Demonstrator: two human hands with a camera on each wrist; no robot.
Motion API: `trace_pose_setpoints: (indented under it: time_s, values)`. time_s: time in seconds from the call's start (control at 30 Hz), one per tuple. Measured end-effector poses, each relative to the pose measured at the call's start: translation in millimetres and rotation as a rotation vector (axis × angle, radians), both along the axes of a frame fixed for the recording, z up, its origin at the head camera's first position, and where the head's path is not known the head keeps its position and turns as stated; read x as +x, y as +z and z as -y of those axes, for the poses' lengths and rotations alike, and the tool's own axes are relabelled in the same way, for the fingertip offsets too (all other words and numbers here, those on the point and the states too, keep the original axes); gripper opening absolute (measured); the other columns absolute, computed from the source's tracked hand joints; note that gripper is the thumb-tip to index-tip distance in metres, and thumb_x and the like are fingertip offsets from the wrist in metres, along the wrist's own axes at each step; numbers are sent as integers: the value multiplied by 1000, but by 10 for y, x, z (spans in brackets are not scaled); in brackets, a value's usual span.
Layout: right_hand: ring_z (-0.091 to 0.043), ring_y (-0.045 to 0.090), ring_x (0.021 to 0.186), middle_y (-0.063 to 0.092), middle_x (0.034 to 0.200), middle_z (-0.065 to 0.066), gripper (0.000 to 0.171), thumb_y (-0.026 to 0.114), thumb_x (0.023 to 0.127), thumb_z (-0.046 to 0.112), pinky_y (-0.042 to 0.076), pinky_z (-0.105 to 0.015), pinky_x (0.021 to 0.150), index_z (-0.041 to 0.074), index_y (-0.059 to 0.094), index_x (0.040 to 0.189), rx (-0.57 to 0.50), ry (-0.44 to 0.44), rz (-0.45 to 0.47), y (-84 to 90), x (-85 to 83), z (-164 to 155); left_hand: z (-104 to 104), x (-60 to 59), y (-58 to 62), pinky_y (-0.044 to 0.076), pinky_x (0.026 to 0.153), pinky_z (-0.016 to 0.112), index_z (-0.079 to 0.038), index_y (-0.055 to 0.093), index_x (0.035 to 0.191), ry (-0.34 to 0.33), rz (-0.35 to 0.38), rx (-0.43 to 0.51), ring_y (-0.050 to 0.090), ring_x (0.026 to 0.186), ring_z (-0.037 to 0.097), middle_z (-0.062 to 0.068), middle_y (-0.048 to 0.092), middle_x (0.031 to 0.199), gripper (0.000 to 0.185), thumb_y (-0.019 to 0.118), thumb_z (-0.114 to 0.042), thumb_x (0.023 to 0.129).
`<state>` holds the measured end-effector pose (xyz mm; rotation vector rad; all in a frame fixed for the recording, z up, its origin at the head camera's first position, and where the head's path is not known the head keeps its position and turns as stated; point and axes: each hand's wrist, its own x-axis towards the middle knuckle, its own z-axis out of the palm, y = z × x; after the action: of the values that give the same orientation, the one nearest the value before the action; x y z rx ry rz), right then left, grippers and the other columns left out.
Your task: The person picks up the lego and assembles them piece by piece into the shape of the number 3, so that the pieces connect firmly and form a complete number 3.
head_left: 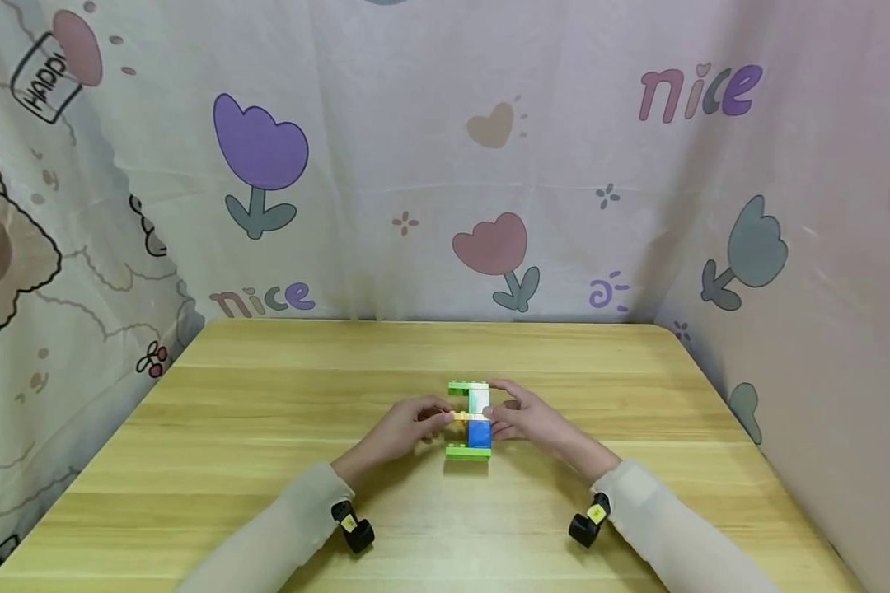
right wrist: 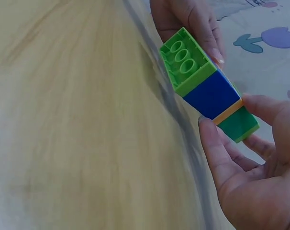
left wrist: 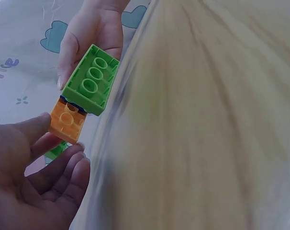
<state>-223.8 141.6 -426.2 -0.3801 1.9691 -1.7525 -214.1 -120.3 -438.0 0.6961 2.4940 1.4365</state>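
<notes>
A stack of toy building bricks is held between both hands above the table. In the head view it has a light green brick (head_left: 466, 453) at the near end, then a blue brick (head_left: 480, 434), a thin orange brick (head_left: 460, 417), a darker green brick (head_left: 478, 401) and another light green brick (head_left: 460, 386) at the far end. My left hand (head_left: 408, 427) pinches the jutting end of the orange brick, whose hollow underside shows in the left wrist view. On the opposite side, my right hand (head_left: 534, 422) holds the stack, its fingers spread around the orange and darker green layers.
The wooden table (head_left: 282, 371) extends around both hands. A pale printed curtain (head_left: 386, 123) hangs behind it and at its sides. Black wrist cameras sit on the left sleeve (head_left: 289, 511) and the right sleeve (head_left: 660, 511).
</notes>
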Motion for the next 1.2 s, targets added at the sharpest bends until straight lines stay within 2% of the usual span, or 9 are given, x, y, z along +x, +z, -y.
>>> trace_pose_setpoints:
  time_s: [0.17, 0.47, 0.67, 0.83, 1.2]
  values:
    - [-30, 64, 95, 58, 115, -25, 78, 67, 94, 22, 53, -41, 87, 7, 20, 155, -4, 9, 2, -41, -31, 8, 10, -23, -27, 52, 67, 32, -16, 69, 112, 4, -28, -25, 60, 79, 16, 0, 67, 94, 26, 56, -34, 100]
    - [-27, 66, 90, 61, 111, -21, 75, 66, 95, 20, 55, -40, 82, 7, 22, 154, 31, 40, -3, -107, -89, 33, 20, -55, -68, 49, 77, 32, -19, 70, 111, 6, -54, -81, 59, 88, 10, -9, 66, 99, 29, 55, -40, 99]
    - [-25, 65, 86, 60, 105, -20, 71, 66, 96, 19, 55, -40, 80, 3, 26, 152, 62, 70, -31, -83, -100, 61, 32, -57, -90, 49, 76, 32, -17, 71, 108, 12, -63, -87, 59, 87, 11, -8, 66, 97, 27, 56, -38, 99]
    - [-26, 65, 85, 58, 103, -20, 66, 65, 96, 18, 56, -40, 79, 3, 30, 150, 88, 62, -49, -87, -114, 70, 31, -61, -91, 49, 76, 33, -18, 71, 106, 17, -71, -101, 58, 85, 12, -8, 66, 96, 26, 55, -38, 100]
    - [-25, 65, 84, 56, 105, -20, 71, 67, 95, 21, 56, -39, 78, -4, 30, 150, 125, 35, -42, -109, -113, 84, -12, -70, -101, 46, 69, 31, -20, 71, 104, 28, -77, -182, 54, 76, 13, -8, 62, 86, 23, 56, -36, 100]
